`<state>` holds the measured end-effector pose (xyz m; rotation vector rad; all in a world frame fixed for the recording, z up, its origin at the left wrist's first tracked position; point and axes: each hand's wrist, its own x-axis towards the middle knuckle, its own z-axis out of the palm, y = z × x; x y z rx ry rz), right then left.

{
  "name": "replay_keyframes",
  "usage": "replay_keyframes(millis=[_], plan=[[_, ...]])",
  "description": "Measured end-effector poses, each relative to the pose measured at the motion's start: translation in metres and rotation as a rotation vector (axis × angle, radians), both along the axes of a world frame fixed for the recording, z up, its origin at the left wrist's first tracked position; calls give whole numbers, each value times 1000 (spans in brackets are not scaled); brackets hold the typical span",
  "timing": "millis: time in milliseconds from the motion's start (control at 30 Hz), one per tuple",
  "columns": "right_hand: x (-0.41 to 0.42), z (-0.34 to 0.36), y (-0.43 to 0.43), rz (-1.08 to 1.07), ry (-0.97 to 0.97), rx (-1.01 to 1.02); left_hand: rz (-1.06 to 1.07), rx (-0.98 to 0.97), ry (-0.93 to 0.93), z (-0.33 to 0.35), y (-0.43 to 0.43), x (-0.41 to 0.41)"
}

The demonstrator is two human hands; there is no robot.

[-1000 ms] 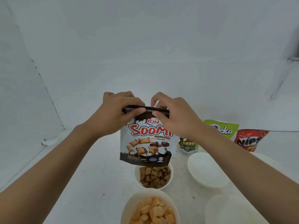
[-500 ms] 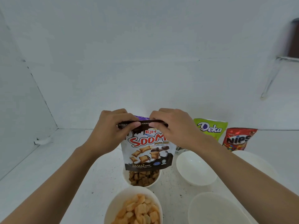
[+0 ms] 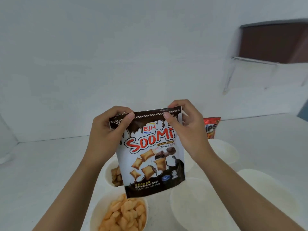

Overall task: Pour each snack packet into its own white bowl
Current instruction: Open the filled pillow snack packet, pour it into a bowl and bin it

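In the head view, the left hand [image 3: 106, 135] pinches the top left corner of the Soomi packet [image 3: 150, 157], with the thumb pressed on the front of the dark top strip and the fingers curled behind it. The right hand [image 3: 188, 130] grips the top right corner in the same way, its thumb on the front of the strip and its fingers folded over the upper edge. Both forearms reach in from the lower corners.

The packet hangs upright between the two hands, printed front facing the camera and leaning a little to one side, held in the air above the white table [image 3: 41, 164]. Whether its top is sealed or open cannot be told.

Behind the packet's lower left edge sits a white bowl of brown pillow snacks [image 3: 106, 172], partly hidden by the packet. Nearer the camera, just below the packet's bottom edge, a white bowl of orange snacks [image 3: 95, 214] is filled with pale orange pieces. To the right of it stands an empty white bowl [image 3: 200, 205]. Another white bowl [image 3: 223, 150] lies farther back on the right, past the right wrist.

A red Nips packet [image 3: 211, 127] stands upright behind the right hand, partly covered by it, near the back wall [image 3: 116, 55].
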<state>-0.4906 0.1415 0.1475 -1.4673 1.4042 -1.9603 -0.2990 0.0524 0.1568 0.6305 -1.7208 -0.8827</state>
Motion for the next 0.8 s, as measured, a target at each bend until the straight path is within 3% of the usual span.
replay_keyframes(millis=[133,433,800], plan=[[-5,-7,39,-89,-95,30,-96,76,77,-5,32,-26],[-45,-7,136,-224,-179,83,-305,87,5,-13,106,-67],[-159,-56,269,-256,65,23,-292,11,-53,-52,251,-165]])
